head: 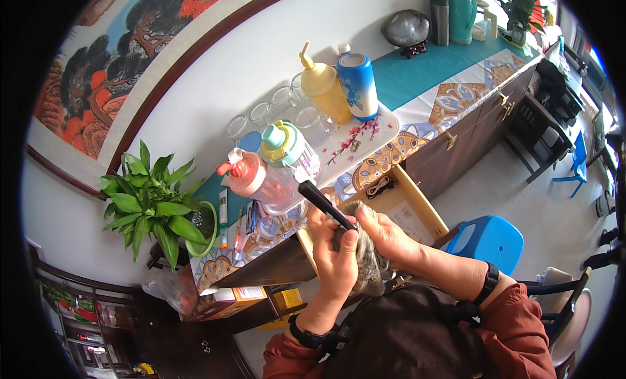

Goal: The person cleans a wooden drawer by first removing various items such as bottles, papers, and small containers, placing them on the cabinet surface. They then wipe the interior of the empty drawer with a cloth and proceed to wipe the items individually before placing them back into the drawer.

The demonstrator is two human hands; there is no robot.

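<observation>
My left hand [337, 257] grips a black marker pen [325, 204], which points up and to the left over the open drawer. Against the pen's lower end and between both hands is a grey-brown cloth [368, 261]. My right hand [391, 235] has hold of that cloth, its thumb pressed on the upper part. Below the hands stands the open wooden drawer [420, 203], with coiled cables [380, 187] and a paper bearing writing inside. Several pens [239, 230] and a tube [223, 217] lie on the patterned tablecloth to the left.
A floral tray [391, 127] holds a red-lidded bottle [249, 176], a green-lidded bottle [288, 147], a yellow cup [325, 90], a blue tumbler [357, 85] and glass mugs. A potted plant [146, 203] stands at left. A blue stool [489, 242] is right of the drawer.
</observation>
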